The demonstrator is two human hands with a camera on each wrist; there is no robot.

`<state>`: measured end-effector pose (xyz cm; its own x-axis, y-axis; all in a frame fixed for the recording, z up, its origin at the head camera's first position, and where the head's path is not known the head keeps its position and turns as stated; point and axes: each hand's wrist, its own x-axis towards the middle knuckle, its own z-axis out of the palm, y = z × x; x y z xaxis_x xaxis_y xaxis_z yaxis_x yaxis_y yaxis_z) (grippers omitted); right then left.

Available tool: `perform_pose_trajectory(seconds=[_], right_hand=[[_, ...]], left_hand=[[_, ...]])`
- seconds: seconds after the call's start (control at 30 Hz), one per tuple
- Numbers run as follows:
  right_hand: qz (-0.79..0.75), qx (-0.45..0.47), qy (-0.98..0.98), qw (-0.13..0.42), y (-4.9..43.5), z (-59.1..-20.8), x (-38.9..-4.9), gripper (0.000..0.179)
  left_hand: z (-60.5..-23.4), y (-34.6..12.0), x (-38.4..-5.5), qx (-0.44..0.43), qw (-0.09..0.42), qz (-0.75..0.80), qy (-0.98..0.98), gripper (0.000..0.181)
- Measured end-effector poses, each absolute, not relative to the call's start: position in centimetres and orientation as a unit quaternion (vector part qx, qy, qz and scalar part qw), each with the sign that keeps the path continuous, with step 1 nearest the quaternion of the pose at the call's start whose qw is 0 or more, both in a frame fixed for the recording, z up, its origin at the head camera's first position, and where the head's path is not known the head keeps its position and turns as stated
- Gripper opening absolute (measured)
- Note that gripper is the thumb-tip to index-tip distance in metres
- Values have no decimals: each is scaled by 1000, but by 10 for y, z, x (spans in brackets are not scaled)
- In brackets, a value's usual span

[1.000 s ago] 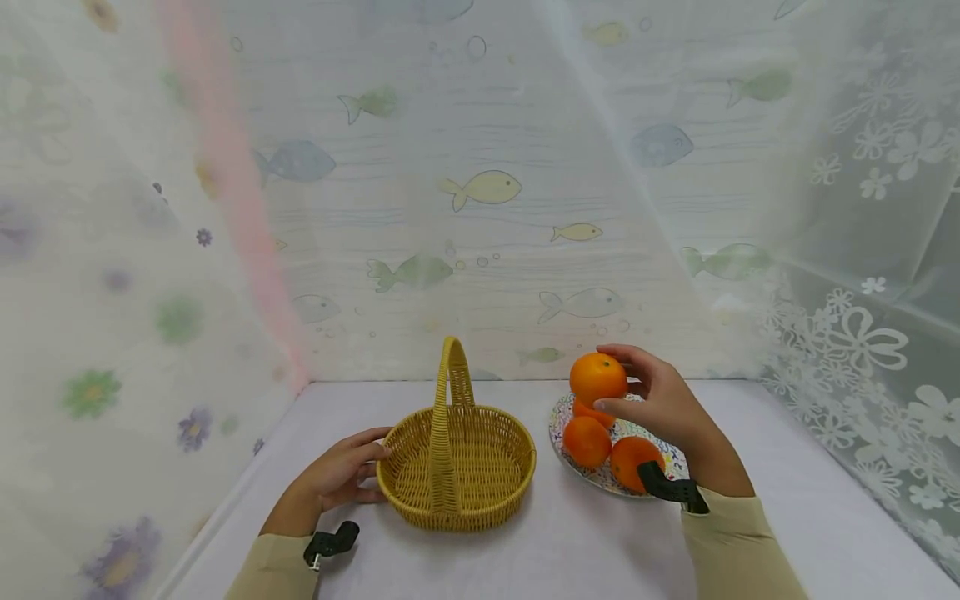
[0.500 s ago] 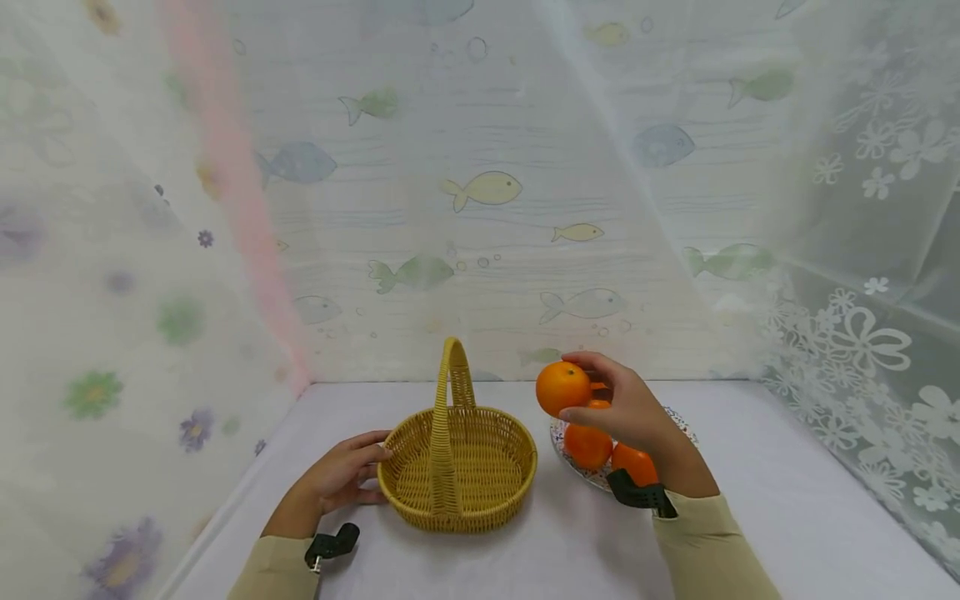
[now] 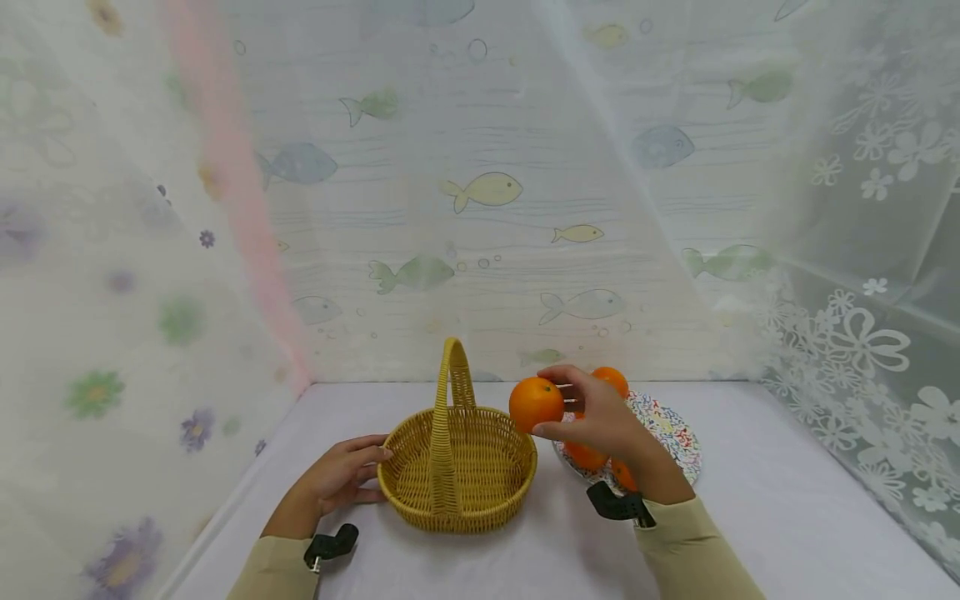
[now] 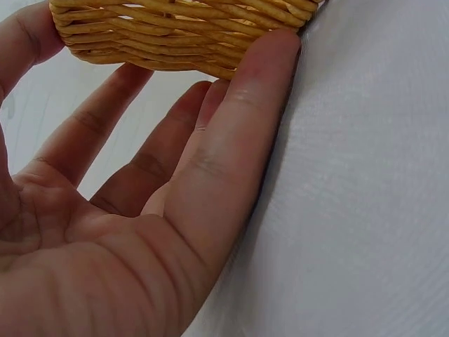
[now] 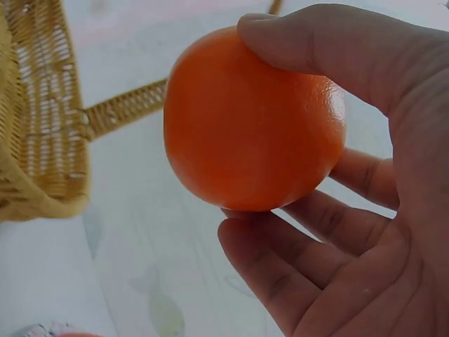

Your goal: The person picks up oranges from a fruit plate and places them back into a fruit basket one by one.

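My right hand (image 3: 596,421) holds an orange (image 3: 536,404) between thumb and fingers, lifted off the table. In the head view the orange overlaps the right rim of a yellow wicker basket (image 3: 480,512); the right wrist view shows a gap between them. Thumb and fingertips press on the fruit's sides in that view. My left hand (image 3: 341,475) lies at the basket's left side, its extended fingers touching the wicker. In the left wrist view the thumb (image 4: 224,161) rests against the basket's lower wall (image 4: 161,35). The basket's inside shows bare weave.
A patterned plate (image 3: 678,433) stands right of the basket, partly behind my right forearm. Several more oranges (image 3: 611,381) are on it, some partly hidden. The basket's tall handle (image 3: 442,433) arches over its middle. White cloth covers the table (image 3: 750,500); a fish-print curtain hangs behind.
My right hand has carried the orange left from above the plate to the basket's right rim, also lowering it slightly. The left hand and basket have stayed put.
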<state>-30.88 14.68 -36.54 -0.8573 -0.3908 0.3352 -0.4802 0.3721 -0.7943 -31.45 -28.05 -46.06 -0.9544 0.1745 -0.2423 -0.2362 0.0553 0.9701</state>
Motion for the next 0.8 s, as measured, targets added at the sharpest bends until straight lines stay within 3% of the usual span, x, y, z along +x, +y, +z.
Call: perform_pose_trajectory(seconds=[0.8], right_hand=[[427, 269, -863, 12, 108, -384, -304, 64]], left_hand=[[-462, -284, -315, -6, 160, 687, 709, 68]])
